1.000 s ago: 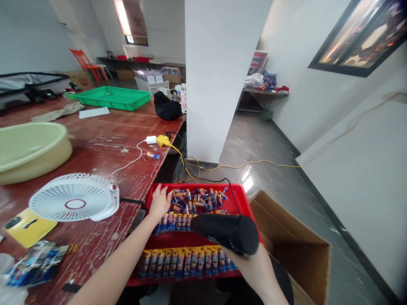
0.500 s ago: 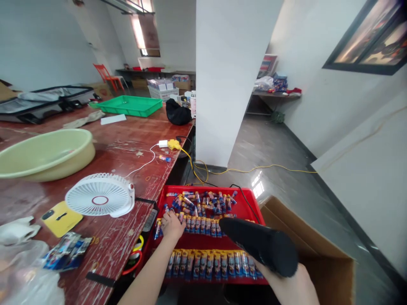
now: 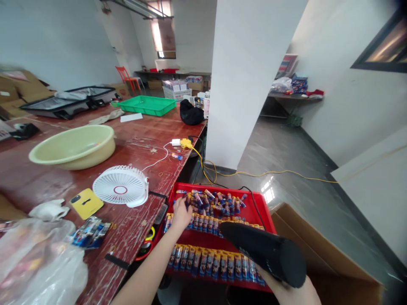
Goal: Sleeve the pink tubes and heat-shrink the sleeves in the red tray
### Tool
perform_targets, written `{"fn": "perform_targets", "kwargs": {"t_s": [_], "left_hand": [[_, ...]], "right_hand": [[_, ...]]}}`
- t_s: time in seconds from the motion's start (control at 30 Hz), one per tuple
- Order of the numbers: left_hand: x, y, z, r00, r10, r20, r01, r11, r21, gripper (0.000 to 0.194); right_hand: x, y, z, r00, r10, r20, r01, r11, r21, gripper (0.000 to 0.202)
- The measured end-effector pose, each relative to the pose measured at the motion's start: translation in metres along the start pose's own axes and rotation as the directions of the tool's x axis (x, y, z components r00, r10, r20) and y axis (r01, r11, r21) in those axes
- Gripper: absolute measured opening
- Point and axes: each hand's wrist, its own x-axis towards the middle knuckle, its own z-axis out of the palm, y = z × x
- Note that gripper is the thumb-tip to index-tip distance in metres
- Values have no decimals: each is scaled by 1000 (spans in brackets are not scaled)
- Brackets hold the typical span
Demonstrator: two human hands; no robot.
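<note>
My left hand [image 3: 182, 215] reaches over the far left part of the red tray [image 3: 259, 207], its fingers curled onto a small tube at the edge of a loose pile of small tubes [image 3: 219, 204]. These tubes have yellow ends and blue-and-clear bodies. Closer to me, one row of tubes [image 3: 206, 223] stands side by side, and a second row [image 3: 216, 264] runs along the near edge. My right hand [image 3: 295, 290] grips a black hair dryer [image 3: 263, 250], with its narrow nozzle pointing left above the near row's right side. The dryer hides most of that hand's fingers.
On the red table [image 3: 136, 228] at left are a white fan [image 3: 121, 188], a yellow phone [image 3: 86, 203], blue packets [image 3: 90, 233], a plastic bag [image 3: 41, 262] and a pale basin [image 3: 73, 148]. A black cord [image 3: 254, 203] crosses the tray. An open cardboard box [image 3: 305, 237] stands right.
My left hand has moved from the left end of the far row up to the loose pile. The view has swung left; the hair dryer stays over the tray.
</note>
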Motion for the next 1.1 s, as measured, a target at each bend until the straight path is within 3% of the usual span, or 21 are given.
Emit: {"fn": "perform_targets", "kwargs": {"t_s": [0.13, 0.23, 0.37, 0.57, 0.67, 0.83, 0.97, 1.1], "left_hand": [[-54, -38, 2, 989, -135, 54, 127, 982, 138, 25], [-67, -45, 2, 975, -219, 45, 203, 953, 223, 29], [-65, -41, -4, 982, -186, 35, 168, 942, 291, 29], [-62, -46, 2, 965, -232, 119, 185, 931, 315, 21], [-59, -44, 7, 960, -264, 95, 226, 927, 300, 23], [-49, -43, 8, 973, -223, 63, 197, 941, 276, 24], [-37, -46, 11, 977, -215, 3, 205, 937, 284, 27], [-29, -45, 15, 980, -191, -51, 198, 938, 284, 34]], "right_hand": [[10, -22, 21, 993, -43, 114, 41, 999, 16, 40], [17, -43, 30, 966, -119, 229, 120, 993, 10, 35], [18, -57, 32, 954, -161, 252, 163, 987, 14, 30], [20, -48, 23, 967, -141, 210, 143, 990, 4, 31], [21, -40, 17, 978, -92, 187, 95, 995, -8, 34], [21, -24, 5, 996, 5, 87, -2, 999, -35, 47], [22, -13, 0, 992, -3, 127, -4, 999, 54, 51], [25, -27, 12, 987, -35, 159, 7, 985, 175, 50]]}}
